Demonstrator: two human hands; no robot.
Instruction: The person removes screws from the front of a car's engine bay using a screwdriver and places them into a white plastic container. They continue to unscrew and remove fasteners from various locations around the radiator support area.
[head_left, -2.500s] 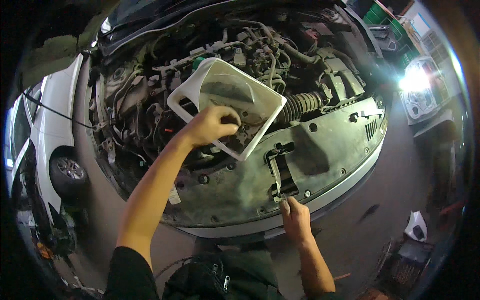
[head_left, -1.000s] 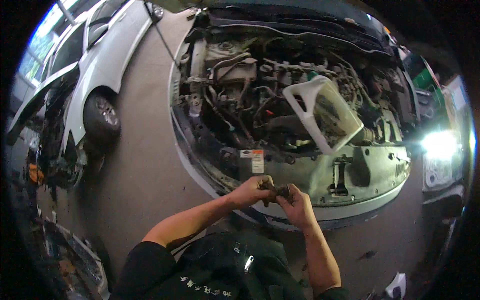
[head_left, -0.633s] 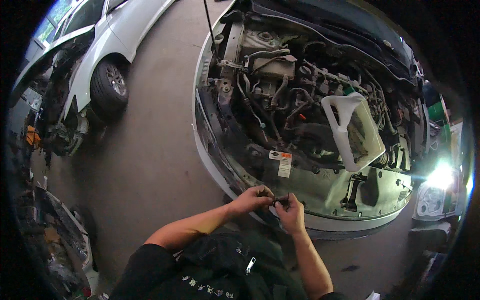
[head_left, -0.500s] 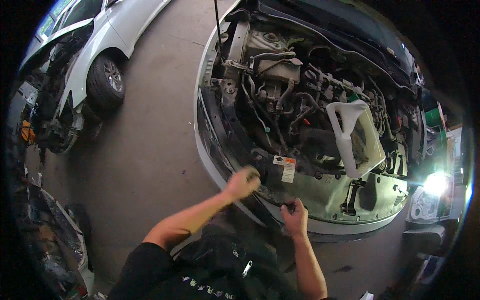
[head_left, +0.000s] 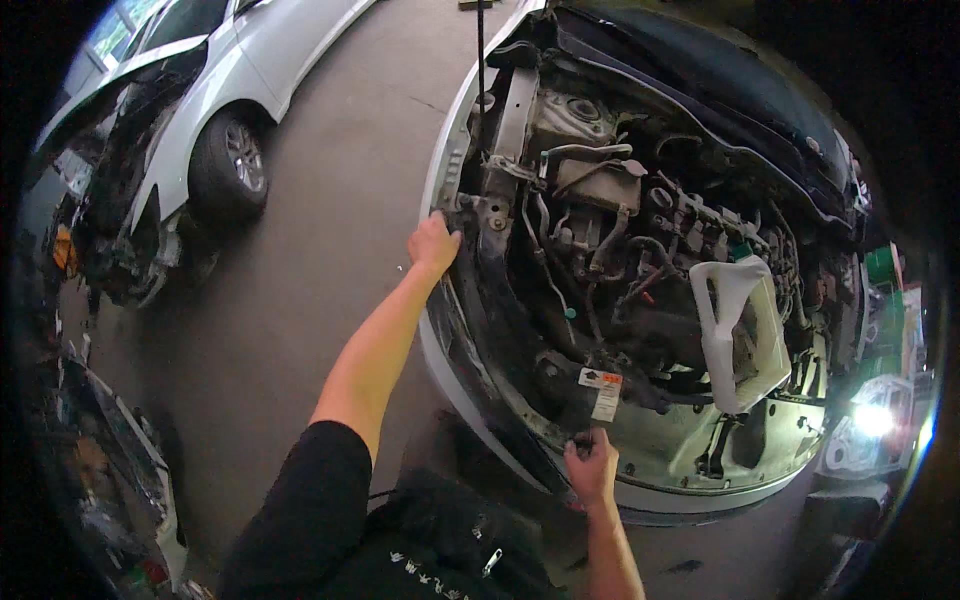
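Note:
My left hand (head_left: 432, 242) has reached to the left edge of the car's open engine bay (head_left: 640, 230), its fingers curled at the dark rail (head_left: 466, 262) beside the silver fender; what is under them is hidden. My right hand (head_left: 592, 460) is lower, near the front trim panel (head_left: 680, 450) and below a white label (head_left: 604, 400), fingers closed on something small and dark that I cannot make out. A translucent white container (head_left: 750, 330) with a cut-out opening rests on the engine, toward the right.
A white car (head_left: 240, 70) with its front end stripped stands at left, beside the grey floor (head_left: 330, 180). Loose body parts (head_left: 120, 460) lie at lower left. A bright lamp (head_left: 872, 418) by a door panel is at far right. A thin prop rod (head_left: 481, 80) rises at the bay's corner.
My hands, together over the front edge before, have parted: the left moved up and forward to the bay's left side, the right stayed low. Earlier the left was in the container. The view has shifted leftward.

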